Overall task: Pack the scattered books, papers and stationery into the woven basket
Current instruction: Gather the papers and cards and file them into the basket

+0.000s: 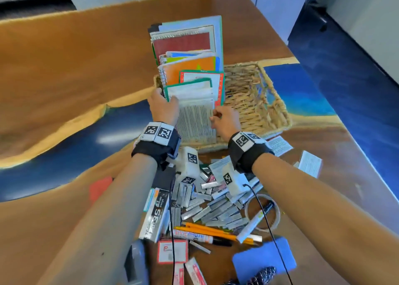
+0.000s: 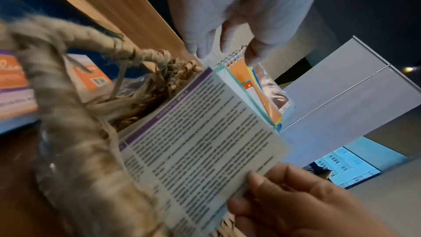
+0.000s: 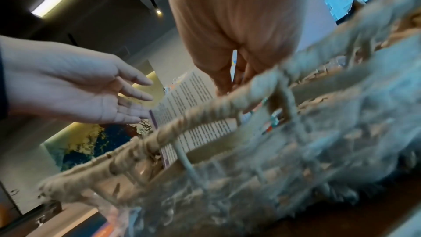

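Note:
The woven basket (image 1: 259, 103) sits mid-table, with several books and notebooks (image 1: 190, 45) standing upright in its left half. A printed page (image 1: 196, 120) leans at the front of that row, inside the basket's near wall. My right hand (image 1: 216, 117) pinches the page's right edge; the left wrist view shows the right hand's fingers (image 2: 262, 183) curled on the page (image 2: 200, 141). My left hand (image 1: 170, 100) lies flat against the left edge of the books. In the right wrist view the left hand (image 3: 127, 100) shows straight fingers beside the page (image 3: 189, 100).
Near me lies a heap of staple strips (image 1: 216, 209), pens and markers (image 1: 205, 235), a tape roll (image 1: 262, 211), a black box (image 1: 156, 215), a blue pad (image 1: 263, 261) and a red card (image 1: 100, 187). Paper slips (image 1: 311, 163) lie right of the basket, near the table's edge.

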A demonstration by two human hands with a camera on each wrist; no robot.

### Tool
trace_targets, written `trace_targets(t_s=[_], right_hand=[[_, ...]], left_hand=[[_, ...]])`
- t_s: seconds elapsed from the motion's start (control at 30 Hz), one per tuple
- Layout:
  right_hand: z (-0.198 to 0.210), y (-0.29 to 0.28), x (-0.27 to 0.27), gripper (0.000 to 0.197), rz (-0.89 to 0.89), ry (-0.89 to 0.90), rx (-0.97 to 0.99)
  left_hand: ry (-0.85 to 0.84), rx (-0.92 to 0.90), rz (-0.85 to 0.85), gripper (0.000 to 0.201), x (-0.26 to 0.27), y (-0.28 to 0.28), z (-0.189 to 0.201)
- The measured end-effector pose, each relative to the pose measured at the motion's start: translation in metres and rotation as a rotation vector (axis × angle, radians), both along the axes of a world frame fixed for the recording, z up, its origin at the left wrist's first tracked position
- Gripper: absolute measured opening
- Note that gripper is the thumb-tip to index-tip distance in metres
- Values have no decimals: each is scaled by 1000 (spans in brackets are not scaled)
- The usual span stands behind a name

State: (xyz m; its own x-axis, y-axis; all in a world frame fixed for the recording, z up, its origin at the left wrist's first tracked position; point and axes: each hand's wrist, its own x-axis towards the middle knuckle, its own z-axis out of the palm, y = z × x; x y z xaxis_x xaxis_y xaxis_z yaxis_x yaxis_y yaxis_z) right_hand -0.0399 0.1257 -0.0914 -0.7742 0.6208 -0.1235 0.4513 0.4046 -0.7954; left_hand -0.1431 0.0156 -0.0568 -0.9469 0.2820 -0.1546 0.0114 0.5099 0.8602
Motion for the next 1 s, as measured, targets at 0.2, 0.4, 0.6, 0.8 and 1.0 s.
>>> trace_targets(t_s=[0.2, 0.4, 0.6, 0.8, 1.0], right_hand=[[-15, 0, -13, 38, -94, -64, -23], [-10, 3, -20, 58, -302, 26, -204], [-5, 1, -27, 53, -101, 59, -579], [-9, 3, -21, 48, 34, -12, -416], [-16, 1, -21, 56, 2, -124, -181]], left_hand=[[-60, 9, -113, 78, 2, 11, -16], [-164, 3, -72, 90, 0, 10, -33], [-140, 6, -97, 89, -3, 6, -36], [-111, 95, -81, 90, 2, 6, -40], [-117, -5, -57, 91, 2, 5, -36]])
